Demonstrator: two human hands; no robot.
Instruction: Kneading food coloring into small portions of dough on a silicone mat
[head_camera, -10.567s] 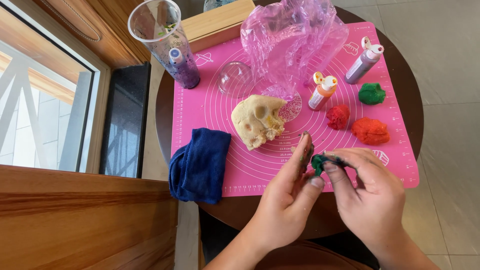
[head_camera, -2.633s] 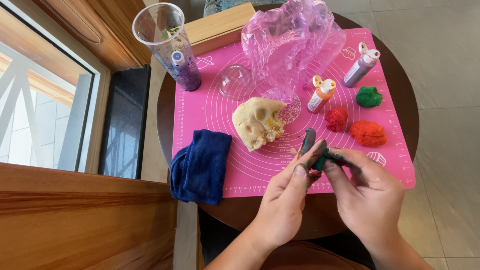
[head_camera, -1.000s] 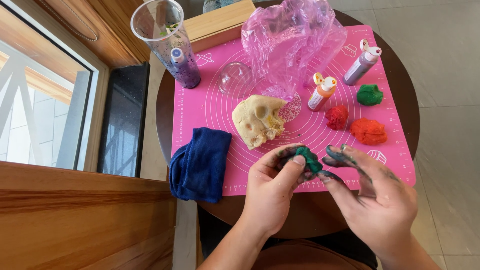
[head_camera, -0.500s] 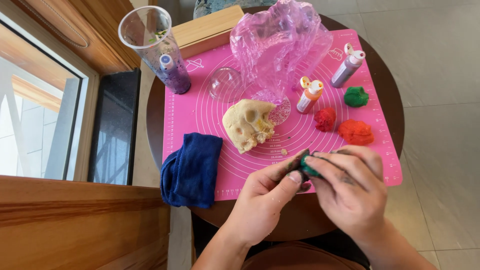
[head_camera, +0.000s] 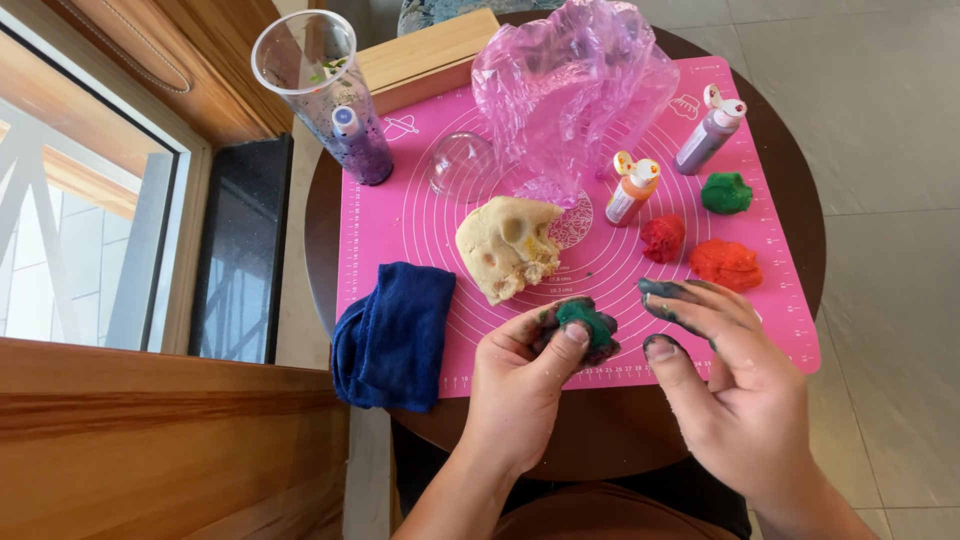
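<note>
My left hand (head_camera: 520, 385) pinches a dark green lump of dough (head_camera: 588, 328) between thumb and fingers, just above the near edge of the pink mat (head_camera: 420, 240). My right hand (head_camera: 735, 385) hangs open beside it, holding nothing, its fingertips (head_camera: 660, 292) smeared dark green.

On the mat I count three more coloured lumps: a green one (head_camera: 727, 192), a red one (head_camera: 662, 238) and an orange-red one (head_camera: 726, 264). There are two small paint bottles, one orange (head_camera: 632, 190) and one purple (head_camera: 709, 135). One pale skull-shaped piece (head_camera: 507, 247) sits mid-mat, just beyond my left hand. Behind it stand a crumpled clear plastic bag (head_camera: 575, 90) and a clear dome (head_camera: 462, 165). A tall plastic cup (head_camera: 330, 95) stands at the far left corner. A blue cloth (head_camera: 392, 335) lies over the mat's left edge. The round table (head_camera: 590, 440) shows a bare strip near me, under both hands.
</note>
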